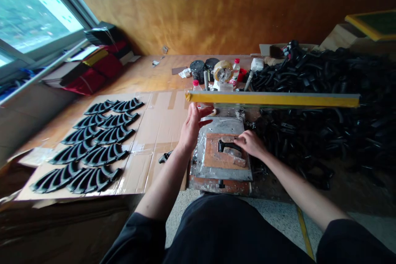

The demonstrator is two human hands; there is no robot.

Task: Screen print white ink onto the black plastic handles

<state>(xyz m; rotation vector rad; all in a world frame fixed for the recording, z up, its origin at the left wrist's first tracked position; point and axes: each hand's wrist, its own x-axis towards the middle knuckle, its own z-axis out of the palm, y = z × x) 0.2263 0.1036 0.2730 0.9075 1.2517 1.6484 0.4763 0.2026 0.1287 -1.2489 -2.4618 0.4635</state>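
Hands: two, one left hand [192, 126], one right hand [251, 143]. Black handle [230, 144] at the right hand: one. Fanned groups [105, 154] of black parts on the cardboard [157, 111]: ten, two columns of five. Lone black part [165, 156]: one. Heap [324, 80]: one, pieces uncountable. Dark jars [197, 71]: two. Red-capped bottles [235, 70]: two. Large tape roll [218, 71]: one. Yellow bar [272, 99]: one. Yellow-edged panel [371, 24]: one.

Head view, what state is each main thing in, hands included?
Black handle: right end pinched
Right hand: pinching that end
Left hand: open, fingers apart
Yellow bar: roughly level
Black parts, left: laid in rows
Black parts, right: heaped
Tape roll: standing on edge
Rear bottle: capped, upright
Cardboard: laid flat
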